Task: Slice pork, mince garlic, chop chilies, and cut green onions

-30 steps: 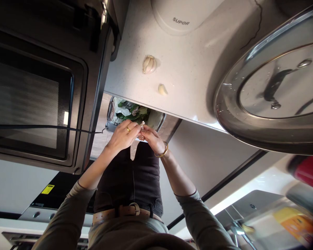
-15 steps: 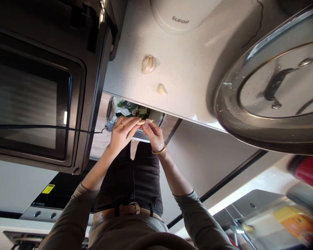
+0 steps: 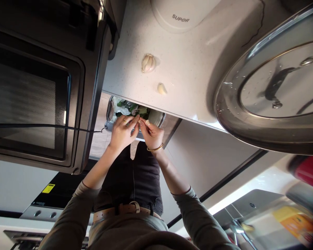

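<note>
My left hand (image 3: 123, 133), with a ring on it, and my right hand (image 3: 152, 133), with a gold bangle, meet fingertip to fingertip over a small garlic clove (image 3: 146, 122). Both pinch the clove, with the right hand's fingers curled round it. They hover just above an open waste bin (image 3: 110, 116) that holds green leaves and pale scraps. The bin sits below the edge of the white counter (image 3: 193, 73).
A garlic bulb (image 3: 148, 63) and a loose clove (image 3: 161, 89) lie on the counter near its edge. A white SUPOR appliance (image 3: 181, 14) stands behind them. A large steel pot lid (image 3: 276, 86) fills the right side, and a dark oven door (image 3: 36, 93) the left.
Both hands have risen slightly toward the bin and drawn closer together. The fingers have shifted on the clove, and the right hand now curls more tightly round it.
</note>
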A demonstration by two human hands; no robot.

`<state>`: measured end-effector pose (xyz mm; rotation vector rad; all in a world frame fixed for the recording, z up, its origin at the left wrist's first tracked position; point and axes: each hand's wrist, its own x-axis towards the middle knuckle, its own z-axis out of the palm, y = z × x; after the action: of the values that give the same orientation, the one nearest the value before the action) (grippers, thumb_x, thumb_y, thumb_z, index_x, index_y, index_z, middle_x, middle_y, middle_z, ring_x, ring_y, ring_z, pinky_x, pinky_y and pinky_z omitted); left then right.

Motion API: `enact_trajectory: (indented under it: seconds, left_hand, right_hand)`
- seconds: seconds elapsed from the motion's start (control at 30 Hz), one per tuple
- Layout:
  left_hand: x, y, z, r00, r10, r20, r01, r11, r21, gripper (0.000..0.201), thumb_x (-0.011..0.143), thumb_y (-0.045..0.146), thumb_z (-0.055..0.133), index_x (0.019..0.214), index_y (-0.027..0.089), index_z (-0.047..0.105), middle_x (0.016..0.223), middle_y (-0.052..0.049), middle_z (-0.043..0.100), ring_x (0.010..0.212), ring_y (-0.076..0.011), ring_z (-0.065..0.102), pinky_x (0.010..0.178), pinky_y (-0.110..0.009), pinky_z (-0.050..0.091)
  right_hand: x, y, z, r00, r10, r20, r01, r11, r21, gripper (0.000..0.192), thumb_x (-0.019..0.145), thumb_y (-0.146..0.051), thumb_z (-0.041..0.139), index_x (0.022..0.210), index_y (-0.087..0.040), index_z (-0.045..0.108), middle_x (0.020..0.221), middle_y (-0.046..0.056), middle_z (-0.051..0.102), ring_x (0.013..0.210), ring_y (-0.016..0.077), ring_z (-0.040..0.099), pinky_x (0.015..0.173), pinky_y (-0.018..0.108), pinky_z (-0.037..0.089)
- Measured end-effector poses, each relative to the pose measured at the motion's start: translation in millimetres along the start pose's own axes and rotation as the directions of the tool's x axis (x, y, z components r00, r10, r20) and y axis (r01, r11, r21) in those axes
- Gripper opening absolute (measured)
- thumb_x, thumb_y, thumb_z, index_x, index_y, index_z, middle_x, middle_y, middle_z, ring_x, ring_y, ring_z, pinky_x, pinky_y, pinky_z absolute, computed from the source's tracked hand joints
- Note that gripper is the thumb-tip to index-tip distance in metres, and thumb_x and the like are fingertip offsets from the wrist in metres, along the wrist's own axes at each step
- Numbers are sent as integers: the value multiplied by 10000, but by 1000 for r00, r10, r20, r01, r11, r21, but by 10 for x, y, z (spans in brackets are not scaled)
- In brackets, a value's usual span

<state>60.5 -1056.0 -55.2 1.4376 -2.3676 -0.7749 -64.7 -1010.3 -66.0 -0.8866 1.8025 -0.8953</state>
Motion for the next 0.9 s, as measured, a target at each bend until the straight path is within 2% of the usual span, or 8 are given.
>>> enact_trajectory:
  seconds: [0.1,0.2,0.33,0.4,0.5,0.67,0.8,0.9]
  left_hand:
    - [-11,11,26,1000,-6,18,5,999,40,315,846,158,489,1133,175,616,932,-72,682,828,-190,596,783,-343,484]
    - [-34,-6,63,1000,7,11,-8,998,62,286,850,153,486,1098,158,629,879,-74,697,784,-186,613,763,-336,494]
    - [-58,-33,95,1000,-14,0,14,1000,15,222,859,161,487,996,172,662,732,-45,683,706,-159,627,702,-288,498]
    - [-57,-32,91,997,-63,-36,61,996,-60,208,859,153,482,943,184,670,742,-31,690,694,-137,634,681,-254,498]
    - [-45,-15,66,987,-143,-74,125,972,-200,189,855,168,504,953,191,664,852,-29,713,758,-123,655,714,-233,508]
    - [-31,7,46,989,-122,-89,92,953,-287,160,844,223,568,971,194,660,915,-32,717,842,-137,663,778,-259,522]
    - [-31,-4,64,977,-184,-112,142,941,-306,132,871,212,533,910,187,657,857,-24,710,802,-118,658,750,-235,510]
    - [-18,-18,59,953,-276,-126,220,914,-342,142,882,228,517,947,185,636,878,-26,687,806,-113,643,747,-238,505]
  right_hand:
    - [-16,-2,17,996,-93,2,92,983,-161,260,850,-328,555,1010,-219,729,697,13,690,522,80,512,537,214,446]
    - [-16,-9,18,989,-147,-4,143,968,-205,259,859,-315,541,988,-202,735,730,22,704,502,65,501,526,196,441]
    - [-24,22,7,995,-95,1,94,978,-187,256,845,-324,559,968,-193,741,614,-5,660,468,59,475,503,189,426]
    - [-27,51,4,1000,-24,-10,22,990,-139,266,838,-342,566,975,-195,740,599,-8,654,488,67,497,511,192,436]
    - [-23,79,3,997,71,-34,-72,997,-16,276,828,-359,572,978,-196,737,702,20,702,581,100,574,557,216,479]
    - [-3,69,-4,992,128,-9,-125,983,136,253,798,-351,598,953,-209,738,798,31,724,665,127,622,608,250,512]
    - [17,52,-29,987,150,61,-161,951,264,251,797,-362,599,955,-218,731,805,30,717,642,114,603,577,244,496]
    - [36,50,-54,976,174,132,-210,914,348,268,804,-386,591,983,-234,720,823,26,709,516,73,499,469,226,428]
